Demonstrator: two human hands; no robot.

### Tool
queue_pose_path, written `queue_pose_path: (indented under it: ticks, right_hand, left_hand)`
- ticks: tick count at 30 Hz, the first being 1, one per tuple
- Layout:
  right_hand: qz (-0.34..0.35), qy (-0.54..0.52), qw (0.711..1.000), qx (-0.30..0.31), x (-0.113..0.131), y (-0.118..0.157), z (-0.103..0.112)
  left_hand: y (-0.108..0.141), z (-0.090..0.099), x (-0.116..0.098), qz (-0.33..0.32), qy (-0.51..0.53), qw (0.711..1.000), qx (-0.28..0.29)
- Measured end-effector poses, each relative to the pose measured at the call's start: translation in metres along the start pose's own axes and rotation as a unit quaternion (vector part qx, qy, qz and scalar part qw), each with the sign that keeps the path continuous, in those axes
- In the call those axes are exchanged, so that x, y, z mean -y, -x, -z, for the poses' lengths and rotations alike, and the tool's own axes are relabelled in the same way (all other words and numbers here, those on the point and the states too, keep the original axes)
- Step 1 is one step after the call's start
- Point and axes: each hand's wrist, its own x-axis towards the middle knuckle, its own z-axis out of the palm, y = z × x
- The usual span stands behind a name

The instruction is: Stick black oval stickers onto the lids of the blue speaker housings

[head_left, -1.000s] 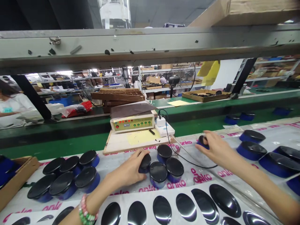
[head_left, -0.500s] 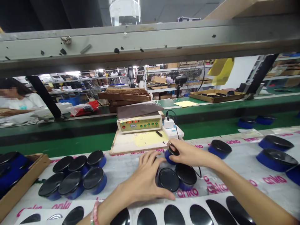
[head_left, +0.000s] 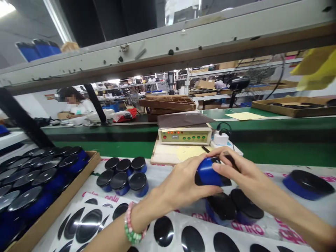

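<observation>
Container (head_left: 209, 171) above sheeting (head_left: 153, 176), shelves (head_left: 215, 72) beyond

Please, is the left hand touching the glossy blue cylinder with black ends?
Touching: the head view shows the left hand curled against one end of the blue cylinder, with no visible gap.

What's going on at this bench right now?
A person's left hand and right hand are both on a blue container with black ends, tipped on its side above the work surface. Two more containers stand just below the hands. Six others stand to the left, beside a cardboard box full of similar ones. Sheets of black ovals lie in front.
</observation>
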Motion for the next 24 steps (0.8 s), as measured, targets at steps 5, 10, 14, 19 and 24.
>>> queue_pose_path:
  ticks: [5,10,14,19,24]
  right_hand:
    - [-0.012,0.082,0.996,0.015,0.021,-0.029,-0.004]
    - [0.062,0.27,0.955,0.109,0.026,-0.067,-0.05]
    - [0.09,0.295,0.931,0.194,0.014,-0.091,-0.114]
    - [0.105,0.362,0.903,0.204,0.016,-0.095,-0.152]
    - [0.156,0.382,0.851,0.325,0.036,-0.073,-0.152]
  left_hand:
    - [-0.005,0.048,0.01,0.033,-0.085,0.994,0.058]
    - [0.006,0.13,0.073,0.24,-0.231,0.938,0.092]
    - [0.022,0.153,0.121,0.371,-0.255,0.866,0.215]
    - [0.026,0.149,0.136,0.398,-0.238,0.842,0.276]
    - [0.026,0.157,0.132,0.452,-0.256,0.82,0.239]
